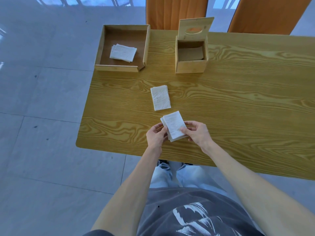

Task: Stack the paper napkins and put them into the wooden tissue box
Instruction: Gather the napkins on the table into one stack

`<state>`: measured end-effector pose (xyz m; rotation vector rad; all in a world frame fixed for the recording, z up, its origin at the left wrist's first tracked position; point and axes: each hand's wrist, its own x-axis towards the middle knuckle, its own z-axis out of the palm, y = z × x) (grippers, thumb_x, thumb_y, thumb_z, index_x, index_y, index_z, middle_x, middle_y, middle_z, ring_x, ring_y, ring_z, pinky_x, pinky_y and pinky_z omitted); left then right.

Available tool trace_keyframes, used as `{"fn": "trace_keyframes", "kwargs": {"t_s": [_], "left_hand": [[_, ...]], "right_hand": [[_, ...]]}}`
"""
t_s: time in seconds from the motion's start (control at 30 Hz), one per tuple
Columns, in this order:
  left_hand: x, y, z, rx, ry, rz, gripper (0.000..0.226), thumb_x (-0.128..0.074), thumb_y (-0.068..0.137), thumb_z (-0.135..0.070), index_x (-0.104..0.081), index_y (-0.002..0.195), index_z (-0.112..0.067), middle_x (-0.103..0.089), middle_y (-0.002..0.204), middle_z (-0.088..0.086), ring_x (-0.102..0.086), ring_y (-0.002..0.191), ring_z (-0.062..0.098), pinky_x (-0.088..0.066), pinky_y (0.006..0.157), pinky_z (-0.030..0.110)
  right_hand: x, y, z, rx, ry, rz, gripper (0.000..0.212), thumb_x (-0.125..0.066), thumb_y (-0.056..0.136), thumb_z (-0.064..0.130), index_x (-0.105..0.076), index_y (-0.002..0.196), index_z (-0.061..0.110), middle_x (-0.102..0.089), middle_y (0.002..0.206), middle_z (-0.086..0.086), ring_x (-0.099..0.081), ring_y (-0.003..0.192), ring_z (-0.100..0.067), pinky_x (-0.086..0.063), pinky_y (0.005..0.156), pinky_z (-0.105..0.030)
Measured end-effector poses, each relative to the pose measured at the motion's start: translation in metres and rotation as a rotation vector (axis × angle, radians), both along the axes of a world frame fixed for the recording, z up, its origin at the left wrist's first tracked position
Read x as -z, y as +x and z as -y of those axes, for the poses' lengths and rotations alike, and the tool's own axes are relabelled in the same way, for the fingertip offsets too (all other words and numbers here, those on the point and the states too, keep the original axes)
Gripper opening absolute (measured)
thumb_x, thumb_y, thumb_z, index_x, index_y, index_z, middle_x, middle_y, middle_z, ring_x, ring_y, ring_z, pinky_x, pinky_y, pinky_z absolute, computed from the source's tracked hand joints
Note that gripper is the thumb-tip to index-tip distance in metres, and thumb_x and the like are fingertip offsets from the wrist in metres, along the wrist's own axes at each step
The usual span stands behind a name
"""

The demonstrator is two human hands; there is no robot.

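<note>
Both hands are gripping a small stack of napkins (173, 126) just above the worktop (238, 103) near its front edge: the left hand (156, 136) is pinching its left side, the right hand (196, 132) its lower right corner. Another folded napkin pile (160, 97) is lying just beyond; more napkins (123, 52) are sitting in the wooden tray (102, 46). The wooden tissue box (190, 66) is standing with its lid (195, 29) raised

Wood-grain table (238, 99); two orange chairs (175, 12) behind; grey tile floor (42, 99).

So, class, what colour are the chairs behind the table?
Orange. The chairs show in the head view, beyond the table.
</note>
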<state>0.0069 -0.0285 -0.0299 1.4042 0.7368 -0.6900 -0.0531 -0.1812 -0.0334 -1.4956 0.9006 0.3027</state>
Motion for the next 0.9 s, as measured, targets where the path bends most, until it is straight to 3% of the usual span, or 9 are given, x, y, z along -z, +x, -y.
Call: {"fn": "trace_keyframes", "kwargs": {"t_s": [0.1,0.2,0.27,0.4,0.57,0.77,0.9], "left_hand": [[0.000,-0.001,-0.001,-0.027,0.014,-0.016,0.022,-0.069,0.091,-0.009,-0.064,0.112,-0.006,-0.073,0.097,0.009,-0.072,0.085,0.020,-0.062,0.067,0.029],[0.000,-0.001,-0.001,-0.021,0.007,-0.006,0.021,-0.071,0.091,-0.016,-0.065,0.109,-0.008,-0.074,0.097,0.009,-0.072,0.080,0.018,-0.062,0.068,0.030],[0.004,-0.003,-0.001,0.032,0.019,0.044,0.031,-0.076,0.085,-0.010,-0.064,0.113,-0.006,-0.074,0.099,0.009,-0.074,0.086,0.021,-0.063,0.071,0.032],[0.012,-0.004,0.000,0.086,0.091,0.086,0.034,-0.081,0.079,-0.007,-0.065,0.108,-0.014,-0.076,0.102,0.009,-0.075,0.094,0.024,-0.060,0.086,0.046],[0.016,0.002,-0.008,0.060,0.099,0.088,0.029,-0.081,0.079,-0.008,-0.065,0.101,-0.018,-0.076,0.101,0.009,-0.075,0.094,0.024,-0.060,0.086,0.048],[0.017,0.013,-0.028,0.037,0.115,0.089,0.028,-0.079,0.082,-0.009,-0.063,0.102,-0.019,-0.075,0.103,0.009,-0.074,0.095,0.023,-0.061,0.085,0.045],[0.020,0.017,-0.042,0.027,0.129,0.085,0.030,-0.079,0.082,-0.011,-0.064,0.106,-0.018,-0.075,0.104,0.009,-0.073,0.097,0.025,-0.061,0.084,0.043]], "right_hand": [[0.005,0.000,-0.002,-0.081,-0.128,-0.011,0.032,-0.078,0.084,0.023,-0.070,0.114,0.017,-0.076,0.099,-0.002,-0.069,0.080,-0.012,-0.051,0.054,-0.023],[0.009,0.002,-0.003,-0.192,-0.269,-0.020,0.032,-0.079,0.081,0.025,-0.071,0.111,0.017,-0.075,0.098,0.002,-0.070,0.089,-0.012,-0.058,0.079,-0.032],[0.008,0.004,-0.006,-0.256,-0.368,-0.054,0.033,-0.078,0.081,0.031,-0.071,0.111,0.019,-0.074,0.098,0.005,-0.069,0.092,-0.014,-0.057,0.085,-0.037],[0.002,0.009,-0.013,-0.333,-0.551,-0.117,0.038,-0.076,0.080,0.037,-0.066,0.113,0.022,-0.071,0.103,0.005,-0.065,0.096,-0.018,-0.054,0.081,-0.039],[-0.002,0.026,-0.013,-0.315,-0.594,-0.109,0.054,-0.083,0.072,0.041,-0.062,0.119,0.024,-0.066,0.101,0.003,-0.063,0.095,-0.017,-0.054,0.080,-0.039],[-0.009,0.071,-0.027,-0.228,-0.652,-0.063,0.039,-0.072,0.084,0.042,-0.066,0.115,0.020,-0.069,0.103,0.003,-0.063,0.098,-0.017,-0.049,0.079,-0.032],[-0.012,0.102,-0.042,-0.192,-0.682,-0.087,0.033,-0.068,0.087,0.040,-0.066,0.112,0.020,-0.068,0.107,0.003,-0.064,0.101,-0.020,-0.050,0.080,-0.034]]}}
